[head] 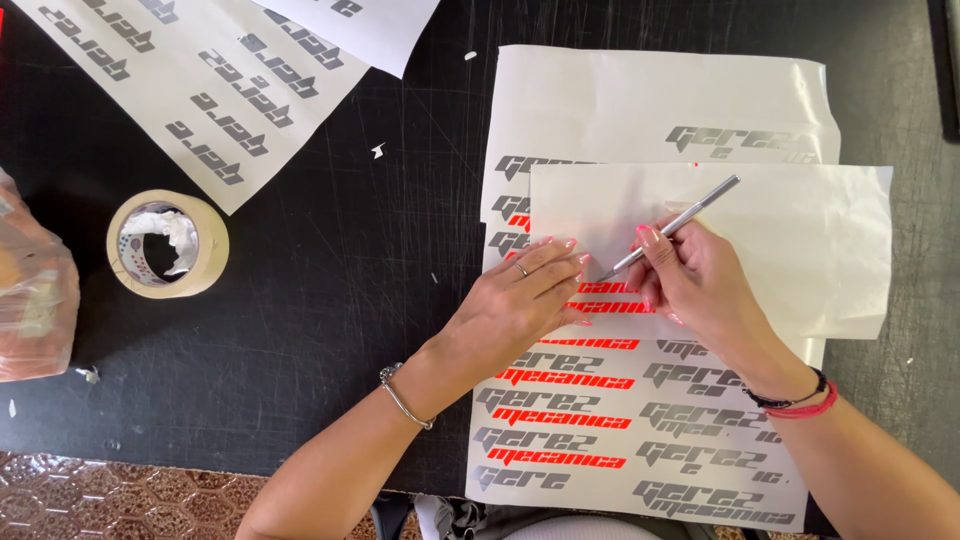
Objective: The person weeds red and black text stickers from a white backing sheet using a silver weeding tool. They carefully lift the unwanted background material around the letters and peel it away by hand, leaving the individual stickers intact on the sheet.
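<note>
My right hand [700, 285] grips a thin silver pointed tool [672, 225], its tip touching a sticker sheet [640, 420] printed with grey and orange lettering. My left hand [520, 300], with a ring on one finger, presses flat on the same sheet just left of the tip. A translucent white backing paper [800, 240] lies over the sheet's upper part, beside both hands. A second white sheet [650, 100] sits underneath, further back.
A roll of beige masking tape [167, 243] with crumpled paper inside stands at the left on the black table [330, 300]. More lettered sheets [190, 90] lie at the back left. A clear plastic bag [35, 300] sits at the left edge. Patterned floor shows below.
</note>
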